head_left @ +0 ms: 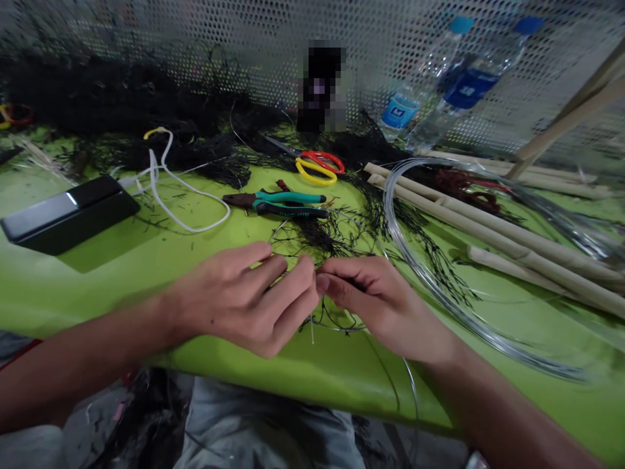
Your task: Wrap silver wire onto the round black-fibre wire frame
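My left hand (254, 296) has its fingers curled and pressed together above the table's near edge, at a bent metal wire (336, 327) with black netting (317, 238) around it. Touching its fingertips, my right hand (378, 293) pinches a thin dark strand of the netting between thumb and forefinger. The exact grip point is mostly hidden by the fingers. Just beyond the hands lie pliers (288, 200) with green and black handles. Scissors (312, 163) with one red and one yellow handle rest farther back.
A coil of silvery wire (407, 244) and several bamboo sticks (488, 228) lie right on the green table (219, 339). At left are a black power bank (73, 208) and white cable (188, 228). Two water bottles (403, 111) stand by the perforated panel (195, 39); dark netting heaps at back left.
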`<control>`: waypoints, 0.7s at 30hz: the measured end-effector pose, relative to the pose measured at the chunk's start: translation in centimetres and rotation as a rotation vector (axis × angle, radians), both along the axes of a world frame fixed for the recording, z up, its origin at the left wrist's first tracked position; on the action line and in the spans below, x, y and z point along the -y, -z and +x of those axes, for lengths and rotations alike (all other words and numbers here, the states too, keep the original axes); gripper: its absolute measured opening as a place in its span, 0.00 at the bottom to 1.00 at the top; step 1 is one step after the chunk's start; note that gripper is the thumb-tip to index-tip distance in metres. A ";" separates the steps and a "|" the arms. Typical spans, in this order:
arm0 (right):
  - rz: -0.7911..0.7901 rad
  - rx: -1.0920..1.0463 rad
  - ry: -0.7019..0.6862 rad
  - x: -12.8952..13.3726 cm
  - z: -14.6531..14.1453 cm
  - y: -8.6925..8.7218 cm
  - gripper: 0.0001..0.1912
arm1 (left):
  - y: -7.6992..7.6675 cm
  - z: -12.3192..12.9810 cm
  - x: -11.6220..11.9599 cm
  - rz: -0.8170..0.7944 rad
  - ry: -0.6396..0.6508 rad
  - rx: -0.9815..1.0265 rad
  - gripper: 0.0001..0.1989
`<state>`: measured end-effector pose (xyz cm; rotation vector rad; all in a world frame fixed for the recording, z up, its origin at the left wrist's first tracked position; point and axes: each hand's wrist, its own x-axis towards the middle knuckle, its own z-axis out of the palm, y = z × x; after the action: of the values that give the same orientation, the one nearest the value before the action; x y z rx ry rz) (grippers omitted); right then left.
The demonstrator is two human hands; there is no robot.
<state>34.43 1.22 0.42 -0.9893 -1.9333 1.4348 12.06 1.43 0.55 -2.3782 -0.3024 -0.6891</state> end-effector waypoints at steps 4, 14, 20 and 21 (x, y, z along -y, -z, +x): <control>-0.023 -0.014 -0.004 0.0 -0.1 -0.2 0.17 | -0.2 -0.2 -0.1 -0.005 0.009 0.018 0.09; -0.055 0.028 -0.018 0.4 0.0 -0.1 0.17 | 0.4 -0.7 -0.8 -0.215 0.056 0.119 0.04; -0.042 0.029 -0.017 0.5 0.2 -0.3 0.19 | 0.4 -0.3 -0.8 -0.280 0.015 0.179 0.02; -0.043 0.019 -0.017 0.5 0.2 -0.3 0.19 | 0.4 -0.2 -0.7 -0.290 0.002 0.178 0.02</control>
<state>34.58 0.72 0.71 -1.0118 -1.9366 1.4871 11.85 2.16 0.14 -2.5925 -0.5065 -0.9131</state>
